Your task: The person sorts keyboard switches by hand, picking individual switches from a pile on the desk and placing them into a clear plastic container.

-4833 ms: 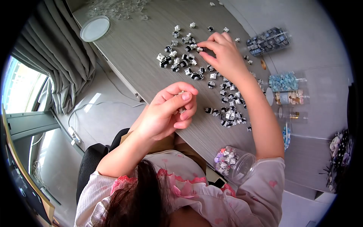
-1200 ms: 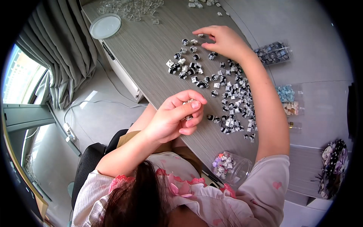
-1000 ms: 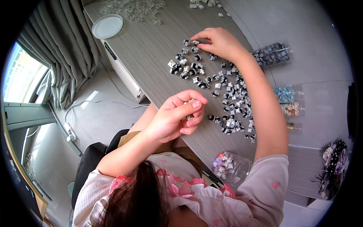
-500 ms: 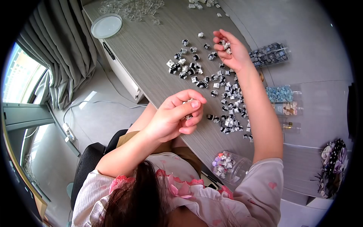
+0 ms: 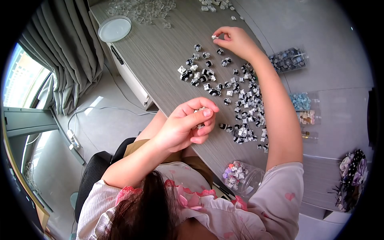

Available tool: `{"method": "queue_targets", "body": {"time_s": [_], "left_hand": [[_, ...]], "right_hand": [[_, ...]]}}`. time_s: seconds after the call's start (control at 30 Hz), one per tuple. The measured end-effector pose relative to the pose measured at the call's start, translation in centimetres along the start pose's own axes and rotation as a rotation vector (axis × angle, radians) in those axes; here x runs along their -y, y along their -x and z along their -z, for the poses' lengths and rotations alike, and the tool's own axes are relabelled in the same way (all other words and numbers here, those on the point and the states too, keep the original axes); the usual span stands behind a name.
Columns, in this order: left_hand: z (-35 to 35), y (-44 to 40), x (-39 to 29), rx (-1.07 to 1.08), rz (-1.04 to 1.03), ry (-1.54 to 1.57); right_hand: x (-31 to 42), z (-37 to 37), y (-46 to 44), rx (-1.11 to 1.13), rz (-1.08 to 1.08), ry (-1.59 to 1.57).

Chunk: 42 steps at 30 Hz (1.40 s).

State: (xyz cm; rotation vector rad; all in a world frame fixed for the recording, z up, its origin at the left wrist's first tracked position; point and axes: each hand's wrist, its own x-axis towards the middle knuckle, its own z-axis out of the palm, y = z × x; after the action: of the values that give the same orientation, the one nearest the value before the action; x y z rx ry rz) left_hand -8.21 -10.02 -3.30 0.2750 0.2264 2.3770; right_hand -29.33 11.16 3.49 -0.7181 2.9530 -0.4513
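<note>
Far L: bright window, then grey curtain. Cable across floor, toward desk. Round wht lid flat on desk; just R & above, spread of clear caps. Dk hair at bottom, in front of part of shirt. L hand: fingers curled in, thumb over forefinger, around a few pale bits, mostly hidden, count unclear. Farther up & R: wht bit pinched btwn thumb & fingertip of R hand; can't tell if touching desk, nor what's in palm. Below: blk & wht switches, loose, some touching, R side partly blocked by R forearm. Clear jar w/ coloured bits nr lower desk edge. Past forearm: tub of dk grey caps, then box of lt blue bits, both nr arm, box partly behind it. Far R: bunched cloth, partly dotted.
</note>
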Motion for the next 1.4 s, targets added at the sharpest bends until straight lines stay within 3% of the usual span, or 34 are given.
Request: {"method": "queue_targets", "body": {"time_s": [0.07, 0.17, 0.23, 0.27, 0.3, 0.33, 0.37, 0.4, 0.47, 0.57, 0.67, 0.73, 0.8, 0.87, 0.9, 1.0, 1.1, 1.27, 1.33, 1.4], "left_hand": [[-0.2, 0.0, -0.1, -0.101, 0.012, 0.02], [-1.5, -0.6, -0.4, -0.346, 0.027, 0.129], [-2.2, -0.8, -0.5, -0.443, 0.025, 0.261], [-2.8, -0.8, -0.4, -0.49, 0.02, 0.288], [-3.5, -0.8, -0.2, -0.536, 0.015, 0.314], [-4.0, -0.8, 0.1, -0.581, 0.01, 0.337], [-4.2, -0.7, 0.4, -0.588, 0.05, 0.354], [-4.4, -0.1, 0.3, -0.524, 0.108, 0.381], [-4.7, 0.2, 1.8, -0.592, 0.014, 0.334], [-4.4, 0.4, 1.0, -0.548, 0.044, 0.363], [-3.1, 0.7, 0.2, -0.473, 0.052, 0.404], [-3.3, 0.6, -0.9, -0.507, -0.015, 0.336], [-2.6, 0.6, -2.2, -0.491, -0.099, 0.283], [-2.8, 0.2, -3.9, -0.592, -0.235, -0.079], [-2.7, -0.1, -4.6, -0.628, -0.341, -0.405], [-1.5, -0.9, -7.6, -0.827, -0.342, -1.376], [-0.1, -2.1, -8.6, -0.709, -0.581, -1.747], [-1.0, -2.6, -10.0, -0.547, -0.277, -1.937], [-0.8, -2.5, -10.3, -0.478, -0.245, -1.996], [-0.3, -2.6, -10.3, -0.439, -0.276, -2.048]], "right_hand": [[-0.6, -0.7, 0.5, -0.177, 0.068, -0.281], [5.4, 2.2, 4.4, 0.032, -0.133, -0.863], [9.9, 2.4, 7.7, 0.113, 0.141, -0.733], [10.9, 1.2, 8.9, 0.03, 0.362, -0.609], [12.4, 0.9, 10.2, 0.069, 0.422, -0.499], [14.2, 1.4, 11.8, 0.171, 0.332, -0.349], [15.7, 0.8, 13.3, 0.133, 0.304, -0.213], [16.4, 0.1, 13.7, 0.032, 0.419, -0.119], [17.0, -0.2, 14.6, 0.039, 0.44, -0.087], [17.1, 0.5, 15.0, 0.053, 0.347, -0.373], [15.4, 1.8, 13.3, 0.141, -0.082, -0.772], [13.6, 1.1, 10.5, -0.059, -0.14, -0.64], [11.2, -0.3, 8.1, -0.074, -0.069, -0.314], [10.2, -1.4, 7.0, -0.073, -0.045, -0.078], [10.2, -1.7, 6.7, -0.064, -0.055, -0.007], [10.6, -2.6, 6.0, -0.038, -0.104, -0.024], [10.7, -2.2, 5.2, 0.044, -0.157, -0.134], [8.4, -2.1, 5.4, -0.002, -0.244, -0.457], [7.7, -1.6, 5.9, -0.075, -0.306, -0.738], [6.2, -0.7, 6.8, 0.015, -0.426, -1.168]]}}
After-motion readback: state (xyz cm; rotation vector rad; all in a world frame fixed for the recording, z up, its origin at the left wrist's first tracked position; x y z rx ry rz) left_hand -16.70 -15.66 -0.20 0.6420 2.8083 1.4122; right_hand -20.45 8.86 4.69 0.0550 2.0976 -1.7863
